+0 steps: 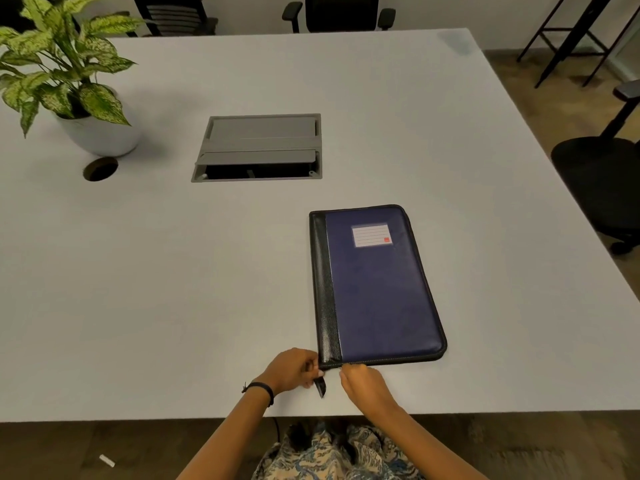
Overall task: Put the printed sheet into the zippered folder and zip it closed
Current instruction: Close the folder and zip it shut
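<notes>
Our zippered folder (377, 289) lies flat on the table (173, 271) near its front edge; no sheet shows. Our left hand (294, 370) pinches the black tab (320, 389) at its corner; our right hand (363, 382) curls at the zip (391, 363), grip unclear. Should the tab slip, the folder may skid and the zip stall.

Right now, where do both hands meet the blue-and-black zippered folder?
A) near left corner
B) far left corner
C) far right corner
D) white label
A: the left hand pinches a black pull tab and the right hand grips the edge at the blue-and-black zippered folder's near left corner.
</notes>
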The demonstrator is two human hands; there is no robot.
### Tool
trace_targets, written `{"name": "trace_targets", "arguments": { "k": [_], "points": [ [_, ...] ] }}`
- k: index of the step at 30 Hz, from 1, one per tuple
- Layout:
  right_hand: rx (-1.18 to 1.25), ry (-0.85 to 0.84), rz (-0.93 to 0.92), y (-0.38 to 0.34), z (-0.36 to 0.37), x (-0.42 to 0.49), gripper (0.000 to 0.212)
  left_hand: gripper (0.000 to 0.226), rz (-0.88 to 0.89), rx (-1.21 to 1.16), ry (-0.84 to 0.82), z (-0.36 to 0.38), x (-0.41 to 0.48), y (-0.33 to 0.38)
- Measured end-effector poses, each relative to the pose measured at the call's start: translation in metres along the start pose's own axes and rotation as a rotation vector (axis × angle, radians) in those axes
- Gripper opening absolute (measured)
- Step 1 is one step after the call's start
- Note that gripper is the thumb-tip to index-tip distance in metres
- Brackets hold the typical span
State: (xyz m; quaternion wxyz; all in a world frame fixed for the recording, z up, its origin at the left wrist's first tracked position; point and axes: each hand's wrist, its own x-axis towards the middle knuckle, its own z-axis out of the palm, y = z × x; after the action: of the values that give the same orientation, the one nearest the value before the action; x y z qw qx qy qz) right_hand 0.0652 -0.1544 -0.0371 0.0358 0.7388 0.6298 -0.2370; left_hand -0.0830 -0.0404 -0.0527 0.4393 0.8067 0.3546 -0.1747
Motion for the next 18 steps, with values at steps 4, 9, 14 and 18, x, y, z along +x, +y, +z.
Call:
{"name": "trace_targets", "arguments": {
  "k": [4,9,14,18],
  "points": [
    [-0.076,0.016,0.046,-0.007,0.005,0.005,0.044,0.017,0.000,0.046,0.009,-0.002,-0.001,0.003],
    [-0.122,-0.009,0.092,-0.010,0.002,0.004,0.039,0.021,-0.010,0.063,0.009,0.000,0.001,0.001],
    [0.004,0.070,0.083,-0.004,-0.005,0.003,0.041,0.019,-0.006,0.127,-0.012,-0.004,0.004,-0.003],
    [0.069,-0.003,0.059,0.003,0.003,0.002,0.027,0.018,0.011,0.123,-0.009,-0.003,0.005,-0.004]
  ]
}}
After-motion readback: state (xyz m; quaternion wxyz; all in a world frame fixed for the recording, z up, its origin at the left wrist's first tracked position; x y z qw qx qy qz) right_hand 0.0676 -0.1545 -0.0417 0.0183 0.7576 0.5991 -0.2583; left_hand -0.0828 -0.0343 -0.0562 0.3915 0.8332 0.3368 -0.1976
